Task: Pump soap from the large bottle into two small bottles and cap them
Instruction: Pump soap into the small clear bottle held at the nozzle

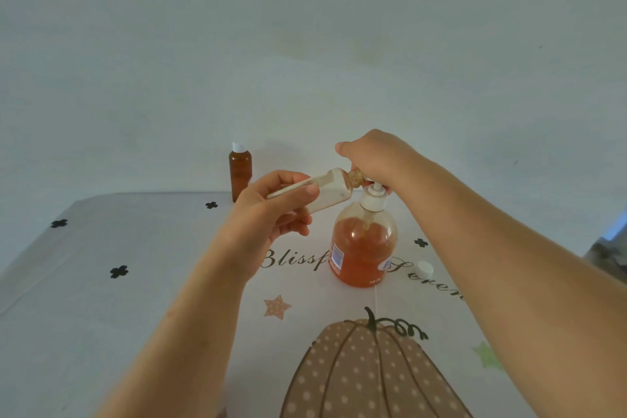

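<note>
Tilting the light, likely slippery small bottle (327,192) against the pump head (373,197), I grip its body with left fingers (295,226); right fingers (346,150) curl over that pump.

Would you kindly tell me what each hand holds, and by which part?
The left hand grips the small bottle around its lower body; the right hand rests on the large bottle's pump head, its grip hidden.

Bare left hand (268,214), bare right hand (373,153), bare forearms (492,248)
</note>
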The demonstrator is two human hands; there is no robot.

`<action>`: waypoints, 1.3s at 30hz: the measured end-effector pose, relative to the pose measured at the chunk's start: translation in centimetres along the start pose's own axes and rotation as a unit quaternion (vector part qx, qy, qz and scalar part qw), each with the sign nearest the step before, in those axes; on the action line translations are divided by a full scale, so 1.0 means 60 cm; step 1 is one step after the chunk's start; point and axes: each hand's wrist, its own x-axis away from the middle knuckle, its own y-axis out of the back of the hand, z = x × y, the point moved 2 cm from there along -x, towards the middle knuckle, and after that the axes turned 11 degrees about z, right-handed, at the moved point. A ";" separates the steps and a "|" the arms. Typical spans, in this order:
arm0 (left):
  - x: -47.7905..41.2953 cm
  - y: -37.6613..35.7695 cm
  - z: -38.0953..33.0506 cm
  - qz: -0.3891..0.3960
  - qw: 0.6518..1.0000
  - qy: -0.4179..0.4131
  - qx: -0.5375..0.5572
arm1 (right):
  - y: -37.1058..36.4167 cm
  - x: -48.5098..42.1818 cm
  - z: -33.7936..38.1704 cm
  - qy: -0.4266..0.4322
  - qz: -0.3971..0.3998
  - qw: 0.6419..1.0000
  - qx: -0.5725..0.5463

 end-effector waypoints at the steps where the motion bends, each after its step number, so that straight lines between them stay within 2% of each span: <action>1: -0.001 0.000 0.001 0.002 1.000 0.004 0.001 | -0.002 -0.004 -0.003 -0.001 -0.005 1.000 -0.001; 17: -0.004 0.007 0.008 0.008 1.000 0.029 0.004 | -0.016 -0.024 -0.018 0.002 -0.023 1.000 -0.017; 29: 0.004 -0.003 -0.004 0.002 1.000 -0.016 0.009 | 0.006 0.006 0.011 -0.023 0.024 0.999 0.041; 39: 0.004 -0.001 -0.003 0.016 1.000 0.005 0.005 | 0.002 -0.007 0.000 -0.029 0.004 0.999 -0.018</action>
